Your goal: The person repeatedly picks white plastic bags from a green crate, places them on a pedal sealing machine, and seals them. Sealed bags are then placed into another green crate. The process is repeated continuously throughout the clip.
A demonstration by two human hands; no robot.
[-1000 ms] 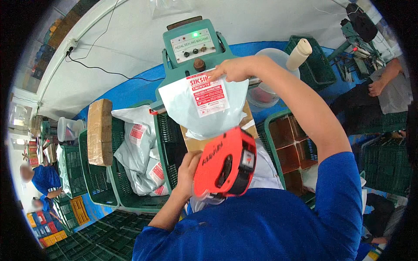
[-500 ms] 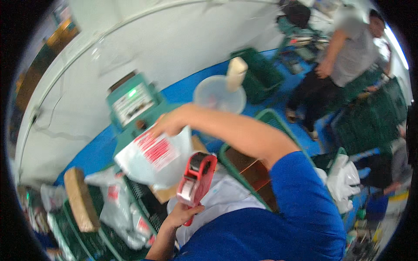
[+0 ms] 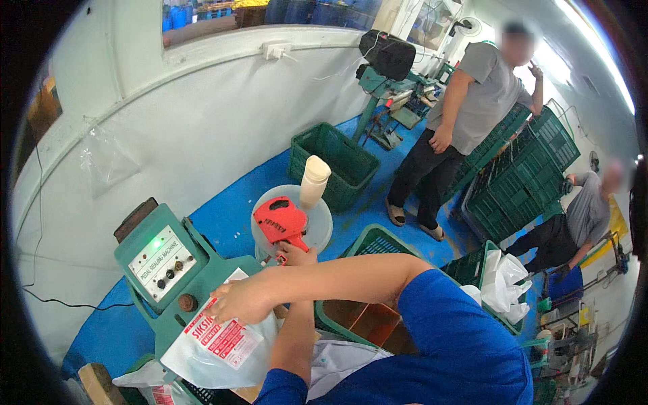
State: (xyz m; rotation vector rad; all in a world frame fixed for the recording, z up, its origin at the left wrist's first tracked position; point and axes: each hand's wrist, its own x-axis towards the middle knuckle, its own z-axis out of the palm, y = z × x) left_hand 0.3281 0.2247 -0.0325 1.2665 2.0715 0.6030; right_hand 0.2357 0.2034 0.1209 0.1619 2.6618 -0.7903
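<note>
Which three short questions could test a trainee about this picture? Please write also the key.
1. Which hand grips the red handheld tool?
2. True or false: the right hand touches the pale pouch.
3. Choose the colour of the lit lamp on the green machine: (a) red, (b) green, (c) blue.

Key: 1. The left hand; 2. True; 3. b

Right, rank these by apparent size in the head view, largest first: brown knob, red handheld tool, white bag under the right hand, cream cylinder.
1. White bag, though partly covered
2. Red handheld tool
3. Cream cylinder
4. Brown knob
</note>
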